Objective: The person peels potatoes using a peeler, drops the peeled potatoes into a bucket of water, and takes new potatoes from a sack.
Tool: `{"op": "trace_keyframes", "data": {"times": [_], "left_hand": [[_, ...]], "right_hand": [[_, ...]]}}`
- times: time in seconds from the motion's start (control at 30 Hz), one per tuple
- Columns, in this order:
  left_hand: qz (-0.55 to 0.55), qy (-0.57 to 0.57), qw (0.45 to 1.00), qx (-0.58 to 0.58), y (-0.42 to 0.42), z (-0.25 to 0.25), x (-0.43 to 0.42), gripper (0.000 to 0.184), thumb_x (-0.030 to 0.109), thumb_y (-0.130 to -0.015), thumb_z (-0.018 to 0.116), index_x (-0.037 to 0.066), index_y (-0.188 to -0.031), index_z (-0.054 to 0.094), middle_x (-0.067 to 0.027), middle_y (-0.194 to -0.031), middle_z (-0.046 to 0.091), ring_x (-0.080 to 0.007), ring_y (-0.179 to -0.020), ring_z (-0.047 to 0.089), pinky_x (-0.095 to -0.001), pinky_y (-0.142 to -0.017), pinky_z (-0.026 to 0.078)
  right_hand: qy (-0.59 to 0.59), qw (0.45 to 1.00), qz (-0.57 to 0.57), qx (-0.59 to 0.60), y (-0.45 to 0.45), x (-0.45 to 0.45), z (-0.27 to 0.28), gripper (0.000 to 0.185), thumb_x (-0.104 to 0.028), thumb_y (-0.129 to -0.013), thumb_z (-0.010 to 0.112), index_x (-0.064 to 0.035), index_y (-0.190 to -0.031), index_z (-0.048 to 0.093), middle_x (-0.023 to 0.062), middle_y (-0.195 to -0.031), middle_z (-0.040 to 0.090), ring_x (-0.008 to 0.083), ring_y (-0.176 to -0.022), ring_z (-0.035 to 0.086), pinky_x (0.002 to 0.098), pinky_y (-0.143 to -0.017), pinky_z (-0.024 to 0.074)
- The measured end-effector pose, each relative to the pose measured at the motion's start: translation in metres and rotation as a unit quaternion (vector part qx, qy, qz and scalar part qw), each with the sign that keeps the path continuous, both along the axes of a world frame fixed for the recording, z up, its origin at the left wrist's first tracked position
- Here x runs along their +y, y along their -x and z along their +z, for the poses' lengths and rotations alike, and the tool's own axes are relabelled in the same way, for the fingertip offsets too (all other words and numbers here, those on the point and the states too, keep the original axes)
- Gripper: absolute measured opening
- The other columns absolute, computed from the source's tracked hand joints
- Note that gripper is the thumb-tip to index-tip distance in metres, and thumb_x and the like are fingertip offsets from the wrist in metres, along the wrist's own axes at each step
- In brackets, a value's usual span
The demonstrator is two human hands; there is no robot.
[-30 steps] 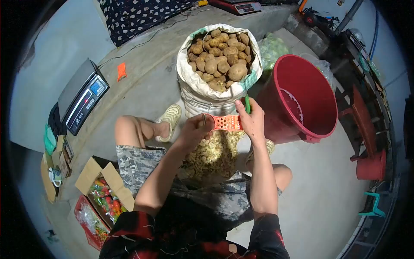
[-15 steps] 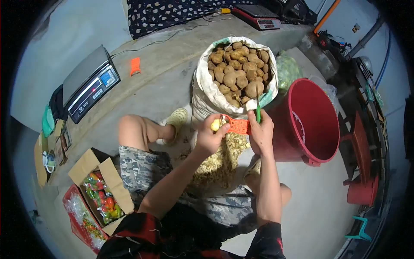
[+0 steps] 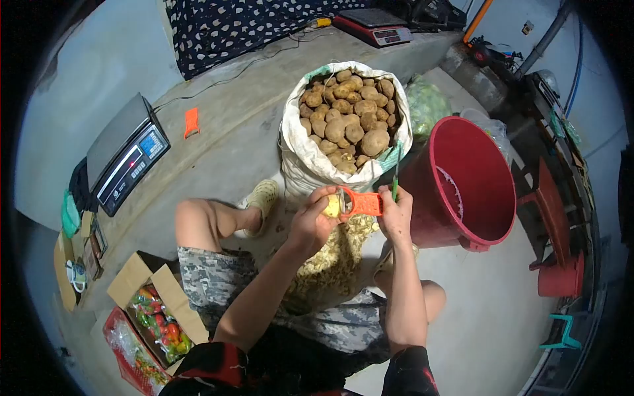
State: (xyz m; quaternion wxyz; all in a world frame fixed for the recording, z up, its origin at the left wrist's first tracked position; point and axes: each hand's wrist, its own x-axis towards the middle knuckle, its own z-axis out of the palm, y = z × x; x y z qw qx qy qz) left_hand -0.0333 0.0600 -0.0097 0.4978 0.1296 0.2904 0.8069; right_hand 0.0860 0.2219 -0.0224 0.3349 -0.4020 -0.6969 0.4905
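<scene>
My left hand (image 3: 313, 221) is closed around a yellow peeled potato (image 3: 332, 206). Against the potato lies the blade end of an orange peeler (image 3: 364, 203), whose handle is gripped in my right hand (image 3: 396, 216). A green-handled knife (image 3: 395, 187) also sticks up from my right hand, its blade pointing away from me. Below my hands, between my legs, is a heap of pale peelings (image 3: 330, 264). Just beyond them stands a white sack (image 3: 300, 148) full of unpeeled potatoes (image 3: 353, 125).
A red bucket (image 3: 475, 178) stands right of the sack, by a bag of green vegetables (image 3: 426, 105). At left are a scale (image 3: 129, 158), an orange object (image 3: 191, 122) and a box of peppers (image 3: 158, 320). Another scale (image 3: 373, 28) sits at the back.
The view has shifted between frames. Compared with the earliest frame, the yellow potato now shows in my left hand, with the peeler's blade end against it.
</scene>
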Motion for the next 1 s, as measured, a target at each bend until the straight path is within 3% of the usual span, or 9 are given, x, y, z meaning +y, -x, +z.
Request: {"op": "trace_keyframes", "data": {"times": [0.07,0.1,0.17,0.27,0.4,0.7,0.9,1.0], "left_hand": [[0.006,-0.022,0.999,0.038,-0.002,-0.001,0.001,0.034,0.025,-0.103,0.039,0.0,-0.126,0.045,-0.0138,-0.116,0.053,-0.0238,-0.102,0.052,-0.0449,-0.087,0.045],[0.003,-0.023,0.999,0.037,-0.002,-0.003,0.0,0.034,0.025,-0.103,0.039,0.0,-0.126,0.045,-0.0138,-0.116,0.053,-0.0238,-0.102,0.052,-0.0449,-0.087,0.045],[-0.009,-0.019,0.997,-0.074,0.004,-0.012,-0.004,0.038,0.029,-0.103,0.041,-0.001,-0.126,0.047,-0.0148,-0.118,0.054,-0.0247,-0.105,0.053,-0.0454,-0.091,0.045],[-0.026,-0.013,0.999,-0.031,0.007,-0.024,-0.004,0.039,0.03,-0.103,0.04,0.0,-0.126,0.048,-0.0148,-0.119,0.054,-0.0245,-0.106,0.055,-0.0469,-0.096,0.045],[-0.018,0.006,1.0,-0.02,-0.006,0.002,-0.005,0.047,0.035,-0.101,0.042,-0.004,-0.127,0.046,-0.0161,-0.119,0.054,-0.0278,-0.114,0.054,-0.0479,-0.099,0.044],[-0.048,0.01,0.996,-0.078,-0.005,0.015,-0.013,0.031,0.022,-0.102,0.042,0.002,-0.124,0.05,-0.013,-0.125,0.054,-0.0276,-0.119,0.052,-0.0526,-0.103,0.04],[-0.059,0.038,0.995,-0.069,-0.007,0.005,-0.011,0.022,0.019,-0.1,0.047,0.004,-0.115,0.05,-0.0109,-0.119,0.055,-0.0251,-0.115,0.054,-0.0527,-0.102,0.042],[-0.062,0.008,0.994,-0.088,-0.008,-0.003,-0.012,0.015,0.008,-0.096,0.051,0.003,-0.11,0.049,-0.0113,-0.114,0.055,-0.0234,-0.111,0.057,-0.0505,-0.1,0.045]], "right_hand": [[0.077,0.989,0.005,0.124,-0.004,0.0,0.006,0.027,-0.021,-0.091,0.062,0.0,-0.074,0.06,-0.0041,-0.064,0.054,0.0058,-0.059,0.046,0.0271,-0.054,0.0388],[0.076,0.99,0.003,0.123,-0.007,-0.001,0.011,0.027,-0.021,-0.091,0.062,0.0,-0.074,0.06,-0.0041,-0.064,0.054,0.0058,-0.059,0.046,0.0271,-0.054,0.0388],[0.103,0.986,0.026,0.13,-0.013,-0.003,0.022,0.031,-0.024,-0.094,0.062,-0.0036,-0.07,0.058,-0.0061,-0.064,0.053,0.0039,-0.058,0.044,0.024,-0.053,0.036],[0.109,0.984,0.032,0.137,-0.014,-0.008,0.021,0.034,-0.027,-0.094,0.064,-0.0059,-0.068,0.057,-0.0062,-0.064,0.053,0.0035,-0.057,0.043,0.0235,-0.052,0.0355],[0.083,0.988,0.035,0.123,-0.011,-0.011,0.018,0.032,-0.025,-0.093,0.064,-0.0047,-0.069,0.058,-0.0053,-0.064,0.054,0.004,-0.058,0.044,0.0239,-0.053,0.0366],[0.071,0.995,0.036,0.061,-0.012,-0.006,0.008,0.035,-0.027,-0.094,0.061,-0.0019,-0.07,0.058,-0.0034,-0.065,0.055,0.0052,-0.059,0.045,0.0258,-0.054,0.0374],[0.088,0.995,0.032,0.032,-0.008,-0.008,0.007,0.039,-0.031,-0.095,0.059,-0.0023,-0.068,0.058,-0.0035,-0.062,0.054,0.0058,-0.057,0.045,0.0268,-0.052,0.0368],[0.087,0.996,-0.021,0.01,-0.006,-0.009,0.008,0.04,-0.029,-0.092,0.061,-0.0043,-0.061,0.053,-0.0039,-0.058,0.05,0.0067,-0.054,0.043,0.0285,-0.051,0.0344]]}}
